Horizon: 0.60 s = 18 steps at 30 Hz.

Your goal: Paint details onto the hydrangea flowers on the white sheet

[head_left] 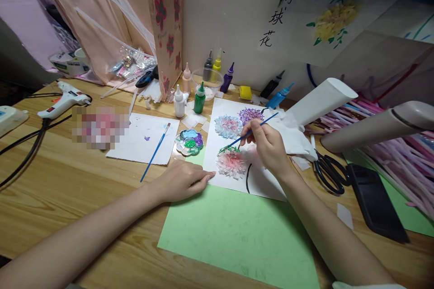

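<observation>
A thin blue paintbrush point(267, 119) is pinched in my right hand point(267, 146), its tip down at green paint on the upper edge of a pink-and-white flower point(232, 165). That flower is on a white sheet of paper point(267, 185), below a light blue flower point(228, 126) and a purple flower point(251, 115). My left hand point(185, 179) lies low at the sheet's left edge, index finger stretched onto the paper and the other fingers loosely bent, holding nothing. Just above it stands a flower-shaped palette point(190, 142) with green, blue and purple paint.
Another paintbrush point(155, 152) lies across a smaller white sheet point(166, 144). Several paint bottles, including a green bottle point(200, 99), stand at the back. A glue gun point(64, 101) is at left. Black-handled scissors point(330, 174) and a dark phone point(376, 203) lie at right, near a tumbler point(373, 126).
</observation>
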Available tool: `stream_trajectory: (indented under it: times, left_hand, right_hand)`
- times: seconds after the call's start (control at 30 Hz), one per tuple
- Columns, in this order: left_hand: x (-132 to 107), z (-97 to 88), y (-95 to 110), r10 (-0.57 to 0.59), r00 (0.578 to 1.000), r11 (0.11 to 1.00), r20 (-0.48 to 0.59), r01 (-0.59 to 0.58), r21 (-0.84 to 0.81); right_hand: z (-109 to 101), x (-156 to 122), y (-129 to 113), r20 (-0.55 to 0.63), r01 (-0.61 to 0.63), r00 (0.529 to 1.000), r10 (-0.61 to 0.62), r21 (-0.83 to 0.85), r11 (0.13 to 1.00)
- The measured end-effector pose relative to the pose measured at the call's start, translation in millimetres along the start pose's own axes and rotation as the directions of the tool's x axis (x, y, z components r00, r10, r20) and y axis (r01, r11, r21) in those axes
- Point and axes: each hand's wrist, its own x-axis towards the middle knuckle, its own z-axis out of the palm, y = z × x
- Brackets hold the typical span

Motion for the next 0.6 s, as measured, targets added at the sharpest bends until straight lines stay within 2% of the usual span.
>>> stream_trajectory:
  times: [0.6]
  left_hand:
    - [-0.2, -0.2, 0.4, -0.002, 1.000, 1.000, 0.004, 0.002, -0.011]
  right_hand:
    - [-5.1, 5.7, 7.0, 0.005, -0.075, 0.997, 0.075, 0.052, 0.996]
